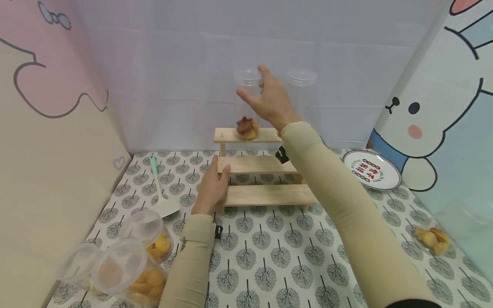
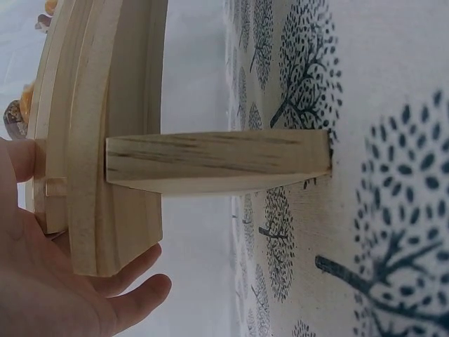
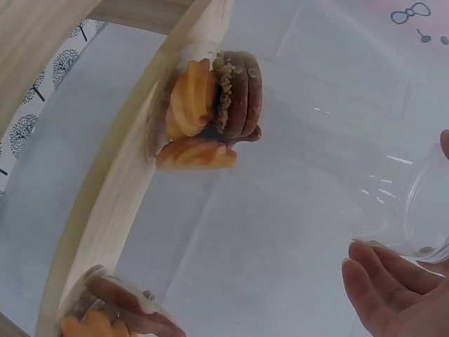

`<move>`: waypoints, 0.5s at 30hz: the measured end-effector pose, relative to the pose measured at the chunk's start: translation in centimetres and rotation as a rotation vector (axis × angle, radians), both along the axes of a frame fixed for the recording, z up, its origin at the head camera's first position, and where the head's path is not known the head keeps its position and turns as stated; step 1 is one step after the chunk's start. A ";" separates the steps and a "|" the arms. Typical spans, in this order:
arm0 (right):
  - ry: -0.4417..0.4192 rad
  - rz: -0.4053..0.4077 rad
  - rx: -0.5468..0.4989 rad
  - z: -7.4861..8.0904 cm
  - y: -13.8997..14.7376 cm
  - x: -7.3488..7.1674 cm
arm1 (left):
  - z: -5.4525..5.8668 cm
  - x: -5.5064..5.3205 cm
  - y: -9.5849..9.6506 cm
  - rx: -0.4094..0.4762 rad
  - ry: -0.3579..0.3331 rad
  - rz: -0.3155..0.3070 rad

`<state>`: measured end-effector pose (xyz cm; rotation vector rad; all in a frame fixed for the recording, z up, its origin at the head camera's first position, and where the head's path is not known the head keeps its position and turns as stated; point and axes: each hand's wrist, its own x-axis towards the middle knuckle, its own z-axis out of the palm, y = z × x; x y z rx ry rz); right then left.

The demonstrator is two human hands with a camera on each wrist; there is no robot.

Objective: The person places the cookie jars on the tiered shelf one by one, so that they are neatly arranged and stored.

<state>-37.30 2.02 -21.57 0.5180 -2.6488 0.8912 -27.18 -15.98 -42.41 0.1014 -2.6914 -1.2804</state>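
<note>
A three-tier wooden stand point(image 1: 269, 195) stands on the cloth. My left hand point(image 1: 213, 188) holds its left end, thumb over the middle board and fingers beyond the board's end in the left wrist view. On the top tier are two tall clear jars with lids. The left jar point(image 1: 248, 79) contains piped yellow cookies point(image 3: 193, 98) and a brown sandwich cookie point(image 3: 242, 95). My right hand point(image 1: 271, 102) is at this jar's top, thumb and fingers spread on either side of the lid; firm contact is unclear. My hand and sleeve hide the lower part of the right jar point(image 1: 302, 79).
Several clear jars point(image 1: 119, 263) with yellow treats are at the front left. A spatula point(image 1: 163, 205) with a mint handle lies behind them. At the right are a white plate point(image 1: 389, 182) with red print and a clear jar with yellow cookies point(image 1: 433, 239).
</note>
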 end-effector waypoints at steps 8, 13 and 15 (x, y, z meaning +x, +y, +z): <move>-0.037 -0.024 0.027 0.2 -0.2 -0.4 | 0.0 -0.2 0.1 -0.005 0.024 -0.005; -0.060 -0.021 0.028 0.2 -0.3 -0.4 | 0.1 -0.3 0.1 -0.007 0.026 -0.004; -0.060 -0.019 0.025 0.2 -0.3 -0.4 | 0.0 -0.4 0.1 -0.007 0.030 -0.005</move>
